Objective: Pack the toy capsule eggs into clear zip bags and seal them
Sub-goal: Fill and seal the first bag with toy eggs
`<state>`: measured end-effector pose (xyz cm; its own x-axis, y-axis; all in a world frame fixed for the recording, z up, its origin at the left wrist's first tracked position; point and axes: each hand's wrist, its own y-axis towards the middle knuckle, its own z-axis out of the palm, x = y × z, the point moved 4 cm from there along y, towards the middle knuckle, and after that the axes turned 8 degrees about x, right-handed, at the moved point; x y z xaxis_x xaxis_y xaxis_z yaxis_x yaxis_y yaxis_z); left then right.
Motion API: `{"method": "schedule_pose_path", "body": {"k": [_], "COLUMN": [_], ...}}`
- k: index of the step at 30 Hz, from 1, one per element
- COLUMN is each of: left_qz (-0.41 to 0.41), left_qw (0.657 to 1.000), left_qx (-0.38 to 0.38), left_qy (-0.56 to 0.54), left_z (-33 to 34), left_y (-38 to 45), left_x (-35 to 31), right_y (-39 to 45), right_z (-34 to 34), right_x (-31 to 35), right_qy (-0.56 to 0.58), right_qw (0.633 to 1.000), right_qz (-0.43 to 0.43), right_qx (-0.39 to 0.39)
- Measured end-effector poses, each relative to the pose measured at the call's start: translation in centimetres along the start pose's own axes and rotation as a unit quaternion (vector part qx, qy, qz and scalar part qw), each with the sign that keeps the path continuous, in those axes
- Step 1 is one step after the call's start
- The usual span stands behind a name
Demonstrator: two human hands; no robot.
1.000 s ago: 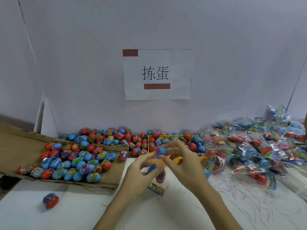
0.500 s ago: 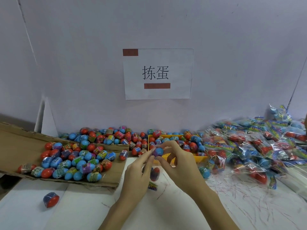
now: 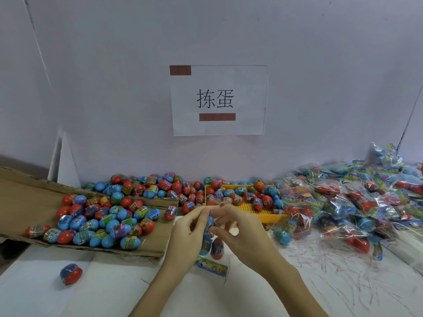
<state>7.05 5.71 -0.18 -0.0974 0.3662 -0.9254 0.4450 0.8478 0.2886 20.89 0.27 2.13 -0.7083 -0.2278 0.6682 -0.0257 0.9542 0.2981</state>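
My left hand (image 3: pixel 186 234) and my right hand (image 3: pixel 238 232) meet at the middle of the table and both pinch the top edge of a clear zip bag (image 3: pixel 211 264) that hangs between them. Inside the bag I see a blue egg high up (image 3: pixel 210 220) and a red and blue egg (image 3: pixel 217 247) lower down. The bag's printed header strip (image 3: pixel 211 266) lies on the table below. My fingers hide the bag's mouth.
Loose eggs cover a cardboard flap (image 3: pixel 27 197) at left and the back edge. A yellow tray (image 3: pixel 263 211) holds several eggs. Filled bags (image 3: pixel 357 202) pile at right. One egg (image 3: pixel 70 273) lies alone at front left, another (image 3: pixel 282 236) by the tray.
The blue egg that my fingertips held at the bag's mouth has dropped inside the bag. Both hands now pinch the bag's top edge.
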Motion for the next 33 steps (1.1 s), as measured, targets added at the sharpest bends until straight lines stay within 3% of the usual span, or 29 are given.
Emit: {"method": "schedule_pose_path", "body": {"k": [7, 12, 15, 18, 20, 24, 26, 29, 33], "left_qz": [-0.048, -0.099, -0.140, -0.144, -0.129, -0.111, -0.104, -0.082, -0.065], "left_qw": [0.989, 0.986, 0.970, 0.962, 0.963, 0.967, 0.972, 0.980, 0.986], "left_qx": [0.134, 0.046, 0.009, -0.001, 0.000, -0.002, -0.001, 0.000, -0.012], "left_qy": [-0.039, -0.122, -0.198, -0.233, -0.237, -0.229, -0.211, -0.179, -0.150], "left_z": [0.0, -1.8, -2.2, -2.4, -2.4, -2.3, -2.3, -2.4, -2.1], "left_y": [0.4, 0.7, 1.0, 1.0, 1.0, 0.9, 0.8, 0.9, 0.9], "left_x": [1.0, 2.6, 3.2, 3.1, 2.9, 2.9, 2.8, 2.8, 2.8], "right_y": [0.1, 1.5, 3.5, 4.9, 5.3, 6.0, 6.2, 5.2, 2.7], "right_z": [-0.6, -4.1, -6.0, -5.3, -4.6, -4.1, -3.6, -3.3, -2.7], "right_x": [-0.1, -1.3, -4.5, -7.5, -8.6, -8.6, -7.9, -6.2, -4.2], "right_qy": [-0.042, 0.108, -0.042, -0.217, -0.258, -0.249, -0.202, -0.024, 0.214], "right_qw": [0.999, 0.991, 0.987, 0.952, 0.938, 0.932, 0.946, 0.969, 0.949], "right_qz": [-0.006, 0.000, 0.099, 0.207, 0.229, 0.249, 0.231, 0.165, 0.126], "right_qx": [-0.031, -0.081, -0.123, -0.065, -0.046, -0.082, -0.108, -0.180, -0.196]}}
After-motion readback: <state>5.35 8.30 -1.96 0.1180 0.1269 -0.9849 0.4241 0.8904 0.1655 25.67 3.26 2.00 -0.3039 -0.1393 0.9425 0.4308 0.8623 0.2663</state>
